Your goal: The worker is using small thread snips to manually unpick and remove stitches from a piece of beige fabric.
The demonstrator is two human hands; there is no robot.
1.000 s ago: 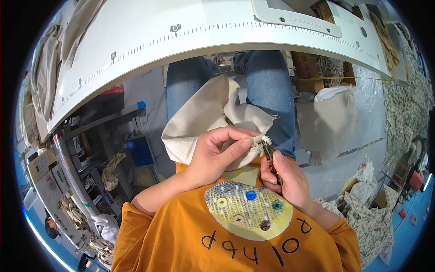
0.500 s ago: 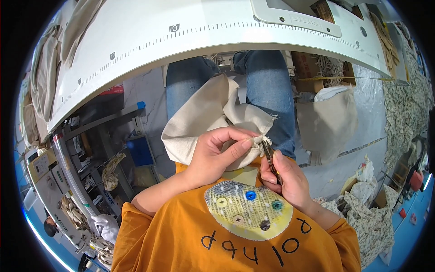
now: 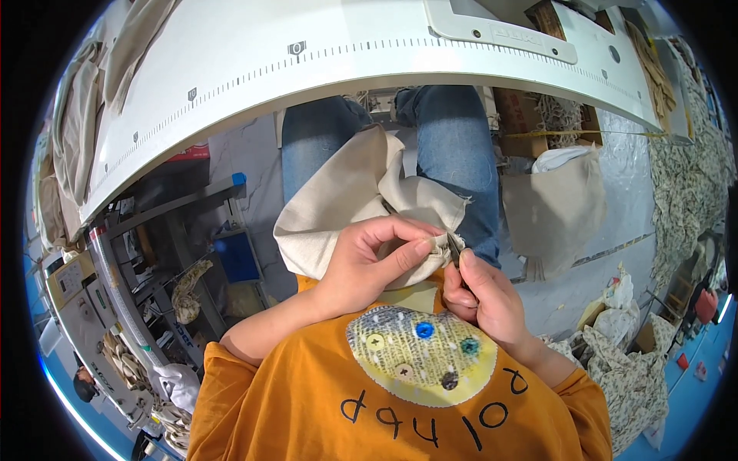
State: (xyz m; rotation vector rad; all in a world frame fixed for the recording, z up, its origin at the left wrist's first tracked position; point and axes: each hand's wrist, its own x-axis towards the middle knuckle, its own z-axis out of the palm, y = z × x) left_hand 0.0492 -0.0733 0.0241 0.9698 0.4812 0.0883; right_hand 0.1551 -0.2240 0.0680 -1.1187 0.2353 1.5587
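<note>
A piece of cream cloth lies across my lap, gathered into folds. My left hand pinches its frayed corner between thumb and fingers. Small dark thread snips are in the closed fingers of my right hand, with their pointed metal tip against that corner. Most of the snips' body is hidden by my fingers, and the exact spot where the tip meets the cloth is hard to make out.
Beyond my knees runs the white table edge with a ruler scale. Beige cloth hangs over something at the right, near a cardboard box. Patterned fabric is heaped at lower right. A grey metal frame stands at left.
My right hand has shifted slightly, and the snips have turned more into the cloth corner, with less of their body showing. My left hand has hardly moved.
</note>
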